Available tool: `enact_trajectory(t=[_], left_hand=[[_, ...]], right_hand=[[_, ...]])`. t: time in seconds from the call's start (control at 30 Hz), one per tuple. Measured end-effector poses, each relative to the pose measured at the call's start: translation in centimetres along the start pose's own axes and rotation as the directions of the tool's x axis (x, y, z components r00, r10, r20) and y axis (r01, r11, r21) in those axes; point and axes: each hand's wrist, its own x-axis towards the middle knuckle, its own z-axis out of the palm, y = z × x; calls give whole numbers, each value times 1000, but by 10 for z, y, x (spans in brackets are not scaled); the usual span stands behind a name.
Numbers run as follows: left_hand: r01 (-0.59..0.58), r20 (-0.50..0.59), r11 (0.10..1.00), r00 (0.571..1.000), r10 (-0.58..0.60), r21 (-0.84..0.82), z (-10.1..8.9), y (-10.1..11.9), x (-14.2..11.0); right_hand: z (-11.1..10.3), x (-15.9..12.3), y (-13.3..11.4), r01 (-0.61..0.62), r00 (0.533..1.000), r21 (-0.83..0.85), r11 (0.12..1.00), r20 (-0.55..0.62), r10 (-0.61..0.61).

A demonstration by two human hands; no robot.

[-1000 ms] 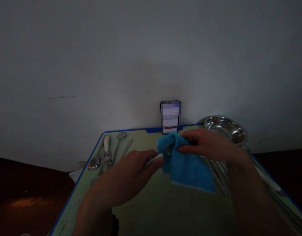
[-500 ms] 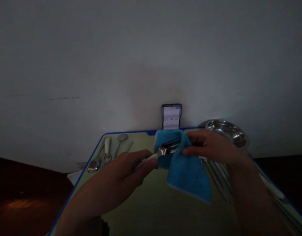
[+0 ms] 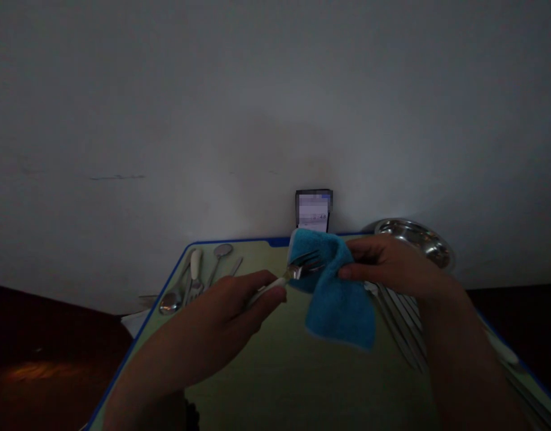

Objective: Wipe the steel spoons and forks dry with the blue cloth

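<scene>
My left hand (image 3: pixel 244 305) is closed around the pale handle of a fork (image 3: pixel 294 273), whose metal tines point right. A blue cloth (image 3: pixel 341 311) with a white edge hangs from my right hand (image 3: pixel 381 263), its fingers pinching the bunched middle. The cloth lies behind and against the tines, and the tine tips are partly hidden in its folds. Both hands are held above the pale green table (image 3: pixel 275 371).
At the table's back left lie a spoon (image 3: pixel 170 303), a pale-handled fork (image 3: pixel 195 269) and other cutlery. A phone (image 3: pixel 313 209) leans on the wall. Back right stands a metal bowl (image 3: pixel 430 245). Several pieces of cutlery (image 3: pixel 399 323) lie beside my right forearm.
My right hand has shifted slightly right with the cloth, and the cloth's hanging corner has swung left and up. The left hand keeps its hold on the fork, nearly unmoved.
</scene>
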Motion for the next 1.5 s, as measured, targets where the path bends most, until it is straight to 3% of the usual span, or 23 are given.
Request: enact_trajectory(t=[0.3, 0.43, 0.7, 1.03, 1.5], left_hand=[[0, 20, 1000, 1000, -1, 22, -1, 1, 1], [9, 29, 1000, 1000, -9, 20, 0, 2, 1], [2, 46, 1000, 999, -2, 6, 0, -1, 1], [-3, 30, 1000, 1000, 3, 29, 1, 0, 1], [-8, 35, 1000, 999, 8, 9, 2, 1, 4]], right_hand=[[2, 2, 2, -2, 1000, 33, 999, 29, 1], [-1, 0, 3, -4, 998, -37, 999, 60, 6], [-11, -7, 9, -27, 1000, -39, 999, -8, 27], [2, 3, 3, -11, 995, 27, 1000, 99, 9], [1, 2, 10, -40, 984, -3, 999, 173, 40]])
